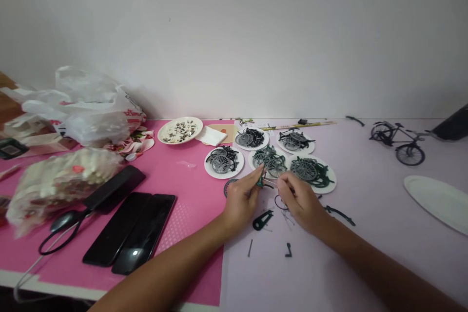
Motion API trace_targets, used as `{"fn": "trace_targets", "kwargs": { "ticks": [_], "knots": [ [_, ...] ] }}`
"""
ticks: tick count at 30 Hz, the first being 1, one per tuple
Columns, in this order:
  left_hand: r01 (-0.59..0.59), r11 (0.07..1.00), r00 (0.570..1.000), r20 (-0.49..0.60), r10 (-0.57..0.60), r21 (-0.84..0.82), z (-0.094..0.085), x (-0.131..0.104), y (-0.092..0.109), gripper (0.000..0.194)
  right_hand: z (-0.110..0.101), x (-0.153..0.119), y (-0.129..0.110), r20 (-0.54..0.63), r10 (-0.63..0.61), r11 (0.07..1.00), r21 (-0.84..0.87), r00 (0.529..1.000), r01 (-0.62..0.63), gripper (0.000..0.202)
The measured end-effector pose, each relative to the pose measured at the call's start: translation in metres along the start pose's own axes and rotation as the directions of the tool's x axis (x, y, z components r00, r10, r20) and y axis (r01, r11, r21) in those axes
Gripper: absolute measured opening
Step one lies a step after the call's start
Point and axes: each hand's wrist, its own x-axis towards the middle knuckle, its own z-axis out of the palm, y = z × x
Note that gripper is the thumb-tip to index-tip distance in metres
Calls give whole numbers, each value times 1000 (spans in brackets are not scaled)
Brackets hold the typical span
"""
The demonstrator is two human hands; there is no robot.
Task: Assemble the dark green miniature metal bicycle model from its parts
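Note:
My left hand [241, 200] pinches a small dark green plastic piece [260, 181] between thumb and fingertips. Facing it, my right hand [300, 201] has its fingers closed on a thin wire-like piece [271, 183] that reaches toward the green piece; whether the two touch I cannot tell. Beneath the hands lie a dark chain-guard-shaped part [262, 220], a thin black ring [281, 202] and some fine metal bits [288, 219]. A toy wheel [230, 187] is partly hidden behind my left hand. Nearer me are a thin rod [250, 248] and a small crank-shaped part [288, 250].
Several white plates of toy bicycle parts [224, 176] stand just beyond my hands. An assembled model bicycle [397, 142] and an oval white plate [438, 202] are at right. On the left lie two black phones [146, 234], a hairbrush [115, 187] and plastic bags [87, 107].

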Motion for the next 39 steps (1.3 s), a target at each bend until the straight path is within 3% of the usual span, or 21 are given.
{"fn": "trace_targets", "kwargs": {
  "ticks": [5,14,24,32,39],
  "knots": [
    [48,998,998,-29,-50,-51,1,0,-3,54,0,-1,6,18,33,997,69,999,-35,17],
    [30,997,999,-37,-33,-76,3,-1,-10,56,3,-3,13,79,108,981,150,991,-119,28],
    [49,995,999,-15,-50,-85,3,-2,-5,57,5,-4,16,54,122,986,112,991,-127,35],
    [12,995,1000,-15,-13,-100,3,0,0,57,1,-3,13,-12,43,998,-52,999,-43,35],
    [39,993,999,-13,-40,-108,3,-2,0,52,-5,0,12,-24,-18,998,-69,1000,16,22]
  ]
}}
